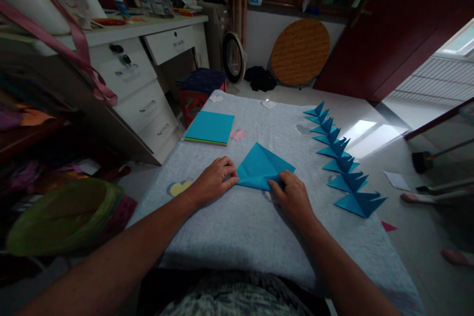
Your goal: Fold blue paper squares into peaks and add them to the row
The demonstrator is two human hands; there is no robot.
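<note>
A blue sheet of origami paper (261,168), folded into a rough triangle with its peak pointing away from me, lies on the cloth-covered table (237,237). My left hand (220,175) pinches its left corner between thumb and fingers. At the lower right edge, my right hand (292,190) grips the paper with thumb and bent fingers. A stack of square coloured paper (210,127), blue on top, rests beyond my left hand. Along the table's right side stands a row of several folded blue paper cranes (338,153).
A white desk (140,103) with drawers stands at the left, a red stool (202,86) beside it. A green-lined bin (66,215) is low on the left. Behind are a washing machine with its door open (234,58) and a round wooden board (300,52).
</note>
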